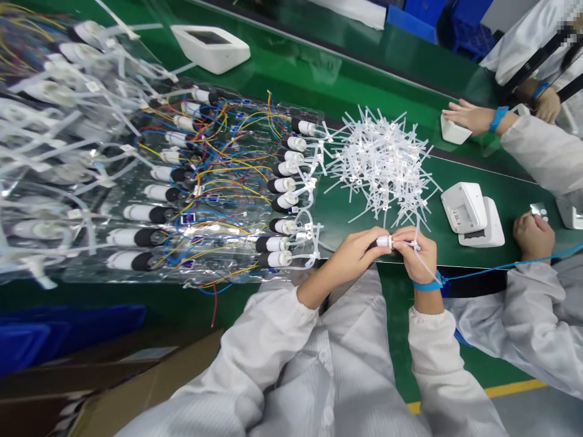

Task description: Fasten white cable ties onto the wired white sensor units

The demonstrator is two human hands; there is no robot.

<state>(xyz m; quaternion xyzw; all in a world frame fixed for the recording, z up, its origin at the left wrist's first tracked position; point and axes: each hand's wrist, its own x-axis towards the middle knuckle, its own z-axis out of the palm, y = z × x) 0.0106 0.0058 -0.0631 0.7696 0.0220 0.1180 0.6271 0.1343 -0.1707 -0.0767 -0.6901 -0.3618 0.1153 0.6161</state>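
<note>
Near the table's front edge, my left hand point(357, 252) pinches a small white cylindrical pump point(384, 241) with a black sleeve. My right hand point(415, 254), wearing a blue wrist strap, is closed at the pump's other end on a thin white tube fitting point(424, 264) whose tails stick out past the fingers. Exactly how the fitting meets the pump is hidden by the fingertips. Just beyond both hands lies a loose pile of white tube fittings point(385, 161). To the left, a row of similar pumps point(277, 259) with tubes and coloured wires rests on clear plastic.
More tubed pumps point(40, 227) in clear plastic cover the far left. White device housings point(464, 206) sit at right, another point(214, 48) at the back. Co-workers' hands point(471, 118) are across and at right. A blue cord point(496, 265) runs rightward from my right wrist.
</note>
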